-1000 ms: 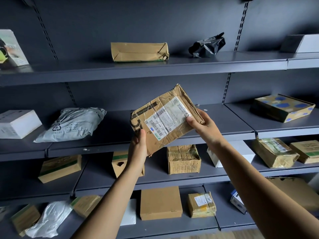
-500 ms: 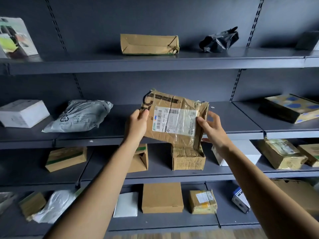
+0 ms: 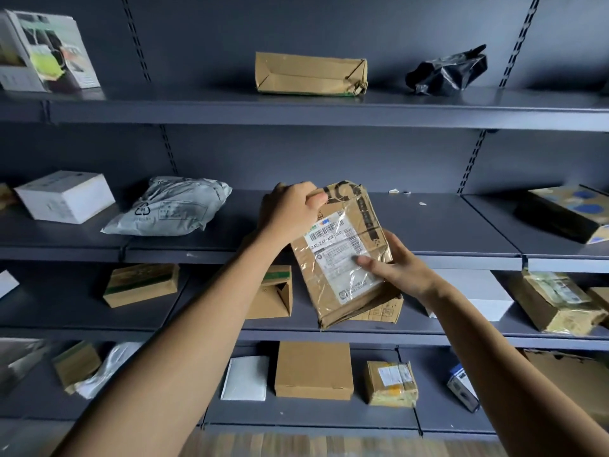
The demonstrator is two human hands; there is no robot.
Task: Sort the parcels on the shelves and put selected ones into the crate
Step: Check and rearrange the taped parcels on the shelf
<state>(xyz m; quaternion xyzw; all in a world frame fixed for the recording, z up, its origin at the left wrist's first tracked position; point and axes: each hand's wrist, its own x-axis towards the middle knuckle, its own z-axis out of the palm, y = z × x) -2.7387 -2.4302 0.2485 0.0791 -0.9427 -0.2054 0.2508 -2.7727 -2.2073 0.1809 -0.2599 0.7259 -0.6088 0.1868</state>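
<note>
I hold a flat brown cardboard parcel point(image 3: 342, 258) with a white barcode label under clear tape, upright and tilted, in front of the second shelf point(image 3: 445, 245). My left hand point(image 3: 290, 209) grips its top left corner. My right hand point(image 3: 395, 265) holds its right edge, thumb pressed on the label. No crate is in view.
Dark grey shelving holds many parcels: a long brown box point(image 3: 309, 74) and black bag point(image 3: 448, 72) on top, a white box point(image 3: 66, 196) and grey mailer bag point(image 3: 168, 206) at left, a blue-spotted box point(image 3: 570, 212) at right, several cardboard boxes point(image 3: 313, 369) lower down.
I turned the parcel clockwise from lying sideways to upright. My left hand shifted to its top corner and my right hand to its lower right edge. The view shifted slightly left.
</note>
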